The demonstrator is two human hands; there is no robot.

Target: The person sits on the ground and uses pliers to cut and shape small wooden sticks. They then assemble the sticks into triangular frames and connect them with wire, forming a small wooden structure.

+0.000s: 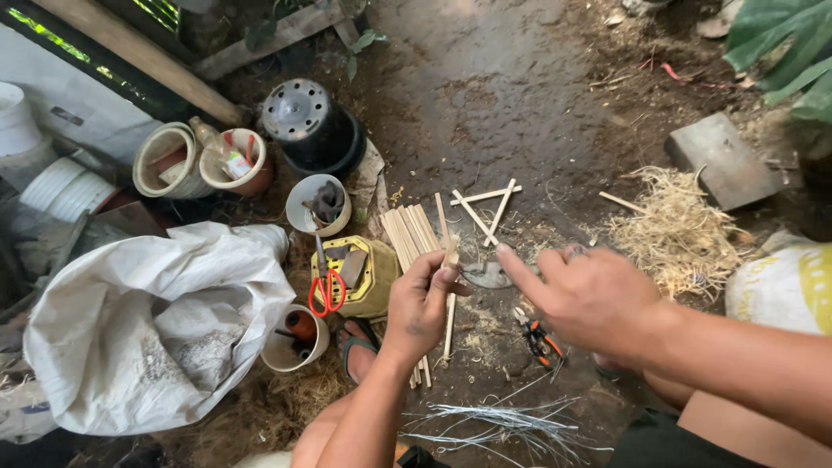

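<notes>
The left hand (pixel 422 305) was clamped on a thin, pale bamboo stick (pixel 449 299), its grip closed around the upper part with thumb and fingers pinching near the top; the stick stood nearly upright in the view, its lower end running down toward the dirt floor (pixel 485 95); it looked flat, straight and light tan, like the bundle of split sticks (pixel 407 234) lying just behind the hand. The right hand (pixel 589 295) held nothing, its forefinger stretched toward the stick's top, the other fingers loosely curled; a grey blade (pixel 485 275) lay on the floor between the hands; red-handled scissors (pixel 326 290) rested on a yellow box (pixel 373 277) nearby.
</notes>
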